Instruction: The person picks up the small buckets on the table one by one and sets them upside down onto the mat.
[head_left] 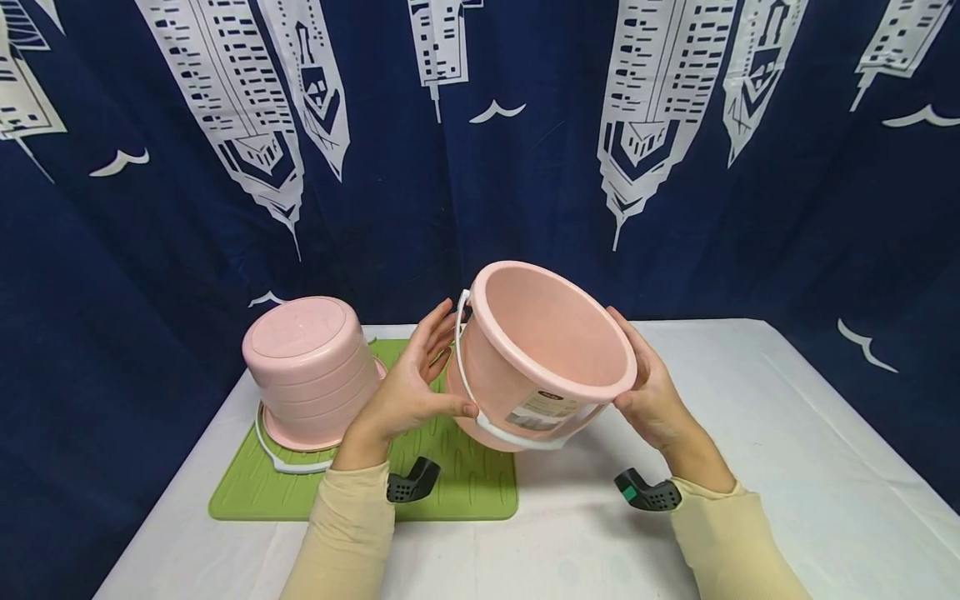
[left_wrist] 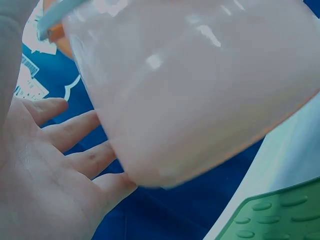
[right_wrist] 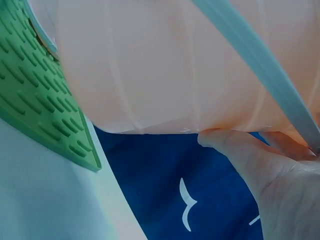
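Note:
A pink bucket (head_left: 536, 333) is held tilted above the table, its mouth facing up and toward the right. The right hand (head_left: 654, 400) grips its rim on the right, thumb in front and fingers behind. At the left side, the left hand (head_left: 411, 383) touches the bucket with spread, fairly straight fingers; its thumb lies by the white handle (head_left: 517, 437), which hangs across the front. In the left wrist view the fingertips (left_wrist: 107, 152) meet the bucket wall (left_wrist: 195, 95). A printed label (head_left: 543, 410) shows on the bucket's front.
A second pink bucket (head_left: 307, 367) stands upside down on a green ridged mat (head_left: 450, 487), its white handle (head_left: 296, 467) lying at the front. The mat is on a white-covered table (head_left: 765, 433). A dark blue curtain (head_left: 525, 183) with white building prints hangs behind.

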